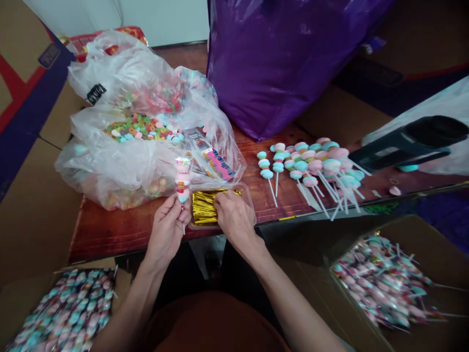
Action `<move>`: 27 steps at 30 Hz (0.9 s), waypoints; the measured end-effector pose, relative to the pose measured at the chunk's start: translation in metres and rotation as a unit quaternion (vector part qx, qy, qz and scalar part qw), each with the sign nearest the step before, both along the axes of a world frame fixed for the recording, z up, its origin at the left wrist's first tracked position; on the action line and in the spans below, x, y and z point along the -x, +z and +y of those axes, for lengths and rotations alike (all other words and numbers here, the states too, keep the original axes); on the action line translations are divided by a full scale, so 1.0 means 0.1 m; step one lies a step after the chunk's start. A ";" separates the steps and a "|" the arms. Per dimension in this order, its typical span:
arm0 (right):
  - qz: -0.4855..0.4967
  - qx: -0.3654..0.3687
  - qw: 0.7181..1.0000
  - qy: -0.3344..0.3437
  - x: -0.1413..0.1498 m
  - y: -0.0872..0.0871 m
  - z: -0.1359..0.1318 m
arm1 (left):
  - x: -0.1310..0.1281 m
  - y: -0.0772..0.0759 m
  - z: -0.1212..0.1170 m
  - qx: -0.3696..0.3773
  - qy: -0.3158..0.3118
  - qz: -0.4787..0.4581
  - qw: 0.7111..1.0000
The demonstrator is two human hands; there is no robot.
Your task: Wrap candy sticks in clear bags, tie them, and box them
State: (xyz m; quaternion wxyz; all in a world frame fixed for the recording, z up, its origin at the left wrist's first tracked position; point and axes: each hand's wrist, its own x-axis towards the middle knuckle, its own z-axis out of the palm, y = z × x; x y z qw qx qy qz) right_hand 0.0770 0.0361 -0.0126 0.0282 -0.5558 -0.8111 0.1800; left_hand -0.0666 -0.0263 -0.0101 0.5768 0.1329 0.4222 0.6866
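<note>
Upright in my left hand (169, 222) is a marshmallow candy skewer (182, 182) in a clear wrapper, pinched at its lower end with the white stick pointing down. A clear plastic tub (250, 203) of gold twist ties (204, 207) stands at the table's front edge. Over its right side, my right hand (234, 215) has its fingers bent and closed among the ties; its fingertips are partly hidden, so how many ties they grip does not show. To the right lies a pile of unwrapped candy skewers (322, 159), with two separate ones beside it.
Clear bags of loose candy (144, 124) and printed packets (216, 164) lie at left. Behind stands a large purple bag (286, 58). A dark bottle (406, 144) leans at right. Below, cartons hold wrapped skewers at left (69, 303) and right (381, 283).
</note>
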 end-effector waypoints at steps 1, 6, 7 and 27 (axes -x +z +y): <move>0.004 0.006 1.000 0.000 0.00 0.01 0.01 | 0.00 0.00 0.01 0.001 0.003 0.000 1.000; 0.039 0.050 0.998 -0.028 -0.08 0.08 0.05 | -0.01 0.00 0.08 -0.012 0.024 0.004 1.000; 0.035 0.059 0.997 -0.036 -0.10 0.09 0.06 | -0.02 0.00 0.10 -0.016 0.029 0.005 0.999; 0.069 0.046 0.996 -0.034 -0.14 0.06 0.11 | -0.14 0.02 0.27 -0.003 0.053 0.080 0.995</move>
